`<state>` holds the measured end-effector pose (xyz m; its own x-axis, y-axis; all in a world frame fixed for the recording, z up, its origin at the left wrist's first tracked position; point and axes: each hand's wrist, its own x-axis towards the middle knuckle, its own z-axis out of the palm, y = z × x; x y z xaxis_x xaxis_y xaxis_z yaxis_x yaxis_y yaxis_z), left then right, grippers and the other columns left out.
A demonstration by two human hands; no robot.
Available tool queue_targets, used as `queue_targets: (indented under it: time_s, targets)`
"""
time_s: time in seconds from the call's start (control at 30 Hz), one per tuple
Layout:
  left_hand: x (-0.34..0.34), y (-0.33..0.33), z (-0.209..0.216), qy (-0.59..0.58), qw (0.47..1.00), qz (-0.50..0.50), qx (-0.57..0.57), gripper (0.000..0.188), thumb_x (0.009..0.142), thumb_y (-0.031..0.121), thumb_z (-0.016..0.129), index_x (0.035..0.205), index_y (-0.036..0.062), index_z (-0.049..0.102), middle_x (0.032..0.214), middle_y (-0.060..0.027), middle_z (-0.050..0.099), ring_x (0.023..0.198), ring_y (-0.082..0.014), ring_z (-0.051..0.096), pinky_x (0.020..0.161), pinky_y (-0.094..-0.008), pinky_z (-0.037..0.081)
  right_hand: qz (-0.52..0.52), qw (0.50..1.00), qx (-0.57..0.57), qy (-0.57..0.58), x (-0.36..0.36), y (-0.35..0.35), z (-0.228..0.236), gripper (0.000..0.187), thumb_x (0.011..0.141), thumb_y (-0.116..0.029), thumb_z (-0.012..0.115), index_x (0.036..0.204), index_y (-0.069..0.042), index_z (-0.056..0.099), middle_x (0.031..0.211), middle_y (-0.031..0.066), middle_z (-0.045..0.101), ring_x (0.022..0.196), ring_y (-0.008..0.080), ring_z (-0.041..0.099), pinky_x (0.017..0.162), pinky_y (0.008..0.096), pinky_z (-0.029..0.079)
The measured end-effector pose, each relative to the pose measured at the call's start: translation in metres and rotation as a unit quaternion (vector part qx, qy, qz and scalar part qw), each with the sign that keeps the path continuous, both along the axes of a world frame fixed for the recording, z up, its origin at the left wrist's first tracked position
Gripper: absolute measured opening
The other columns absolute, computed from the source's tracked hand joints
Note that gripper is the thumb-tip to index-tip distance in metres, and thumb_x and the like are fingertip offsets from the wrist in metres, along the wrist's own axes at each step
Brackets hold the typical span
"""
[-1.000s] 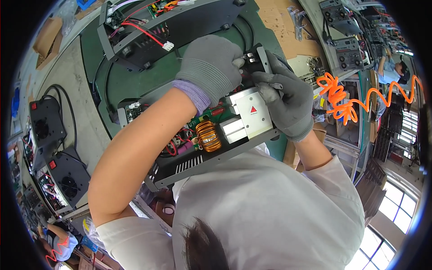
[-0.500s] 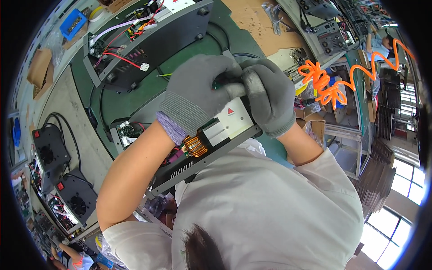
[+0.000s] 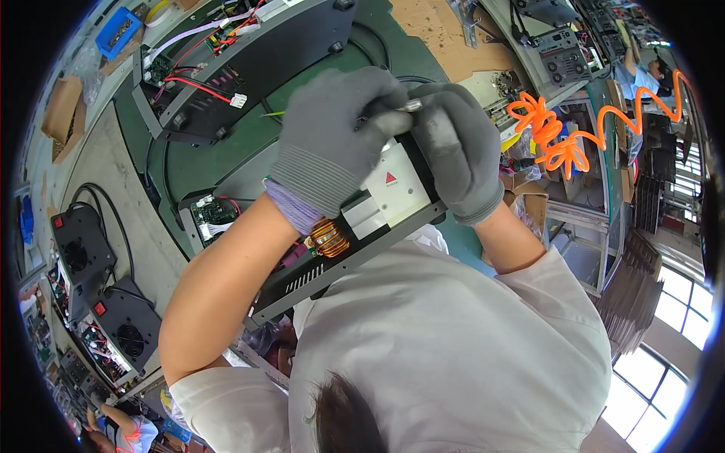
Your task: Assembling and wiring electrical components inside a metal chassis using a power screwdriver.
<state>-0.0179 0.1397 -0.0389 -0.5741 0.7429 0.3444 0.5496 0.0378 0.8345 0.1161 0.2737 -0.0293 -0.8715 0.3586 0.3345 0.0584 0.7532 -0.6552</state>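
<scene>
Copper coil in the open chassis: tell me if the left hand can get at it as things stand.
Probably yes. The copper coil lies uncovered just beside the left wrist; the left hand would first have to leave the small tool it shares with the right hand.

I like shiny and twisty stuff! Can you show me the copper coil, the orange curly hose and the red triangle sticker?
copper coil (image 3: 330,237), head view, on its wound wire.
orange curly hose (image 3: 545,130), head view, on its bunched loops.
red triangle sticker (image 3: 390,179), head view, on its middle.
</scene>
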Motion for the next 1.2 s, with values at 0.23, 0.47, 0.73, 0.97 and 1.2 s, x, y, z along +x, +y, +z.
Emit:
queue_targets:
  time_s: [0.23,0.47,0.73,0.97,1.2]
  targets:
    - [-0.017,-0.019,-0.003,0.073,0.978,0.046,-0.189,0.016,0.08,0.019,0.079,0.091,0.0069,0.077,0.081,-0.0104,0.073,0.076,-0.0236,0.069,0.07,-0.0347,0.053,-0.05,0.981,-0.186,0.025,0.0,0.0,-0.016,0.025,0.092,-0.016,0.061,0.106,0.004,0.066,0.092,0.0157,0.069,0.081,0.0238,0.066,0.079,0.0342,0.052]
    - [-0.014,-0.009,-0.004,0.049,0.967,0.058,-0.243,0.019,0.082,0.026,0.077,0.089,0.0083,0.078,0.075,-0.01,0.073,0.069,-0.0239,0.07,0.066,-0.0342,0.053,-0.043,0.955,-0.292,-0.023,0.001,-0.002,-0.011,0.029,0.095,-0.012,0.055,0.117,0.005,0.062,0.1,0.01,0.068,0.09,0.0137,0.063,0.084,0.0285,0.051]
    - [-0.014,-0.009,-0.021,0.19,0.969,0.093,-0.128,0.012,0.077,0.027,0.075,0.075,0.0152,0.074,0.071,-0.0055,0.069,0.074,-0.0281,0.066,0.067,-0.0413,0.051,-0.055,0.95,-0.308,-0.009,-0.003,-0.005,-0.014,0.027,0.093,-0.01,0.057,0.113,0.005,0.066,0.098,0.0125,0.07,0.088,0.0153,0.066,0.083,0.0304,0.053]
    - [-0.009,-0.005,-0.022,0.217,0.958,0.1,-0.158,0.018,0.082,0.028,0.077,0.086,0.0111,0.078,0.074,-0.0073,0.07,0.071,-0.0264,0.065,0.065,-0.0393,0.051,-0.075,0.955,-0.284,-0.036,-0.002,-0.005,-0.012,0.027,0.088,-0.01,0.066,0.111,0.004,0.067,0.095,0.0111,0.072,0.083,0.0145,0.068,0.078,0.0302,0.055]
    - [-0.002,0.008,-0.021,0.276,0.938,0.12,-0.17,0.015,0.081,0.026,0.076,0.079,0.0121,0.074,0.07,-0.0082,0.066,0.07,-0.0305,0.065,0.062,-0.0429,0.05,-0.035,0.983,-0.176,-0.034,-0.004,-0.005,-0.011,0.032,0.081,-0.006,0.074,0.11,0.004,0.065,0.096,0.0124,0.073,0.085,0.0162,0.073,0.079,0.0308,0.058]
